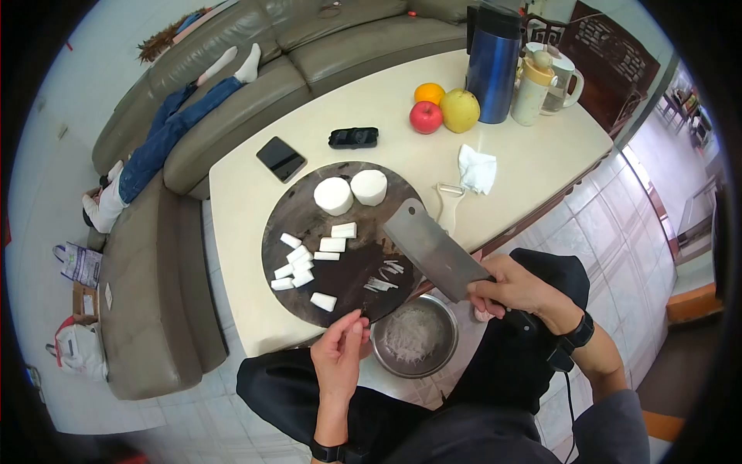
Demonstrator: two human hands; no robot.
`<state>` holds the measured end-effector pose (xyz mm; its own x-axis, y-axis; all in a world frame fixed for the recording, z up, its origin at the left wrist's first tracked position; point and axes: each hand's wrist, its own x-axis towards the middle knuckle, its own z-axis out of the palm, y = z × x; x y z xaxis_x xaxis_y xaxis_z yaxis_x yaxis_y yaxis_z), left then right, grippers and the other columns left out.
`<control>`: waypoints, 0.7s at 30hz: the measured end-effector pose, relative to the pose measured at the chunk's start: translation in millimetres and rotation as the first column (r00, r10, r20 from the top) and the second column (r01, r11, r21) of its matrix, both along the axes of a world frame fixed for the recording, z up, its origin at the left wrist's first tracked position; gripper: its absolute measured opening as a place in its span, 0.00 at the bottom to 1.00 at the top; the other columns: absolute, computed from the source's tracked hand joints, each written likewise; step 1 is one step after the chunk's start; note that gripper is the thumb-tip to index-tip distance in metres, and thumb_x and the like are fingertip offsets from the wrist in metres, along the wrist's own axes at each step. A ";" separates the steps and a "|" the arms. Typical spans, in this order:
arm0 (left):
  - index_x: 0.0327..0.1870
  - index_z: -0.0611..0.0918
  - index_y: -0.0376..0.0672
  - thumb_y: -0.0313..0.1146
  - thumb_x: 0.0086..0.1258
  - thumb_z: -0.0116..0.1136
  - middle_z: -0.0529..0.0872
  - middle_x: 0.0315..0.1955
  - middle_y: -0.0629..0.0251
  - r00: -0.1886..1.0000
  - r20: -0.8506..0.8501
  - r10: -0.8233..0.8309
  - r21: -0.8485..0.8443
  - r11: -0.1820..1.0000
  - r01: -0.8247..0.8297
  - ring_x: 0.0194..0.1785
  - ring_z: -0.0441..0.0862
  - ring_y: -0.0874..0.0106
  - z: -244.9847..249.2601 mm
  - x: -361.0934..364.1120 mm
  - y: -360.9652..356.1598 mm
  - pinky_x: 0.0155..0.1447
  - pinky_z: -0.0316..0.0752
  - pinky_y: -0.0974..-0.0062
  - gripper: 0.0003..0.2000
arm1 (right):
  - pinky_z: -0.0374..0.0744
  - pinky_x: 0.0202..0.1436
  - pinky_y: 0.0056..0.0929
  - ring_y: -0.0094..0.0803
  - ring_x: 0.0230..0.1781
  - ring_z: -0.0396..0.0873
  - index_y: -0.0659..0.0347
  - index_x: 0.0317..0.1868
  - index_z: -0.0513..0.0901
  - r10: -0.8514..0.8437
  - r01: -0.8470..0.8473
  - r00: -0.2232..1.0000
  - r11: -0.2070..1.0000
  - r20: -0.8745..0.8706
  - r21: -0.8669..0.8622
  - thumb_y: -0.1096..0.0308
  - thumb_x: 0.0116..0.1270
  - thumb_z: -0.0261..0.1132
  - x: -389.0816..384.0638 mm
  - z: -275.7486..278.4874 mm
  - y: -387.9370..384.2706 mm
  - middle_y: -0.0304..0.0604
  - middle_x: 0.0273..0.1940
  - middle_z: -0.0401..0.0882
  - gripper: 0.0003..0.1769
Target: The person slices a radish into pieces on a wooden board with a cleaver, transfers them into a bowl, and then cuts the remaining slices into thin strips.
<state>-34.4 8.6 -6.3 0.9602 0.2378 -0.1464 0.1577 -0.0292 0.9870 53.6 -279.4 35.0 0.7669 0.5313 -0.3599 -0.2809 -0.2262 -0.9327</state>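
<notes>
In right hand [514,292] — cleaver [433,247], seemingly tilted.

The single head-worn camera looked forward and steeply down from above the person's lap. Its wide fisheye view took in the cutting board [348,271] close below and the sofa [348,46] beyond.

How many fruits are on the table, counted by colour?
orange fruit: 1
red apple: 1
yellow-green fruit: 1
Total: 3
</notes>
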 end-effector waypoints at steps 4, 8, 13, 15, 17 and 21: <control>0.53 0.83 0.32 0.25 0.74 0.57 0.88 0.39 0.57 0.998 -0.044 0.053 -0.071 0.996 -0.056 0.39 0.85 0.73 -9.1 -13.6 -1.6 0.46 0.82 0.76 0.11 | 0.69 0.17 0.23 0.21 0.12 0.70 0.69 0.24 0.77 0.038 -0.033 0.994 0.998 -0.105 0.047 0.73 0.68 0.59 6.2 1.9 -11.3 0.39 0.18 0.75 0.13; 0.53 0.83 0.33 0.26 0.74 0.57 0.88 0.39 0.58 0.998 -0.048 0.042 -0.068 0.997 -0.046 0.40 0.85 0.75 -21.0 -23.5 0.6 0.48 0.81 0.78 0.11 | 0.69 0.17 0.23 0.21 0.12 0.70 0.70 0.22 0.77 0.138 -0.130 0.971 0.990 -0.197 0.055 0.74 0.68 0.59 19.4 0.4 -13.3 0.40 0.17 0.74 0.14; 0.51 0.83 0.32 0.25 0.73 0.58 0.88 0.37 0.58 0.995 -0.079 0.063 -0.086 0.994 -0.070 0.38 0.86 0.72 -33.5 -37.1 3.0 0.46 0.82 0.76 0.10 | 0.69 0.17 0.23 0.20 0.12 0.69 0.70 0.23 0.77 0.349 -0.345 0.908 0.937 -0.230 0.058 0.72 0.67 0.59 37.7 -1.1 -1.2 0.39 0.17 0.73 0.14; 0.52 0.83 0.32 0.26 0.73 0.58 0.88 0.39 0.57 0.994 -0.093 0.062 -0.088 0.994 -0.070 0.39 0.86 0.71 -37.2 -43.0 6.0 0.46 0.82 0.75 0.11 | 0.69 0.17 0.23 0.20 0.13 0.69 0.69 0.23 0.78 0.394 -0.395 0.887 0.918 -0.243 0.045 0.72 0.67 0.59 42.9 0.1 3.2 0.38 0.17 0.74 0.14; 0.53 0.82 0.31 0.27 0.74 0.58 0.88 0.40 0.56 0.992 -0.110 0.056 -0.092 0.994 -0.066 0.40 0.86 0.70 -37.5 -45.6 5.5 0.47 0.83 0.75 0.11 | 0.69 0.18 0.22 0.19 0.13 0.69 0.69 0.23 0.78 0.433 -0.440 0.863 0.897 -0.260 0.032 0.72 0.67 0.59 46.5 -0.2 5.5 0.37 0.17 0.74 0.14; 0.59 0.76 0.29 0.34 0.78 0.52 0.83 0.52 0.49 0.971 -0.195 0.141 -0.391 0.896 -0.209 0.53 0.83 0.62 -43.4 -38.6 1.8 0.60 0.80 0.64 0.17 | 0.69 0.19 0.22 0.19 0.13 0.69 0.67 0.24 0.78 0.597 -0.610 0.779 0.793 -0.191 -0.007 0.69 0.68 0.60 43.9 -5.3 7.2 0.36 0.18 0.75 0.14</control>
<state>-73.0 10.5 -49.6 0.8649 0.2872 -0.4116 0.2770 0.4107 0.8687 97.6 -272.2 29.7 0.2205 0.8356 -0.5032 -0.2184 -0.4605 -0.8604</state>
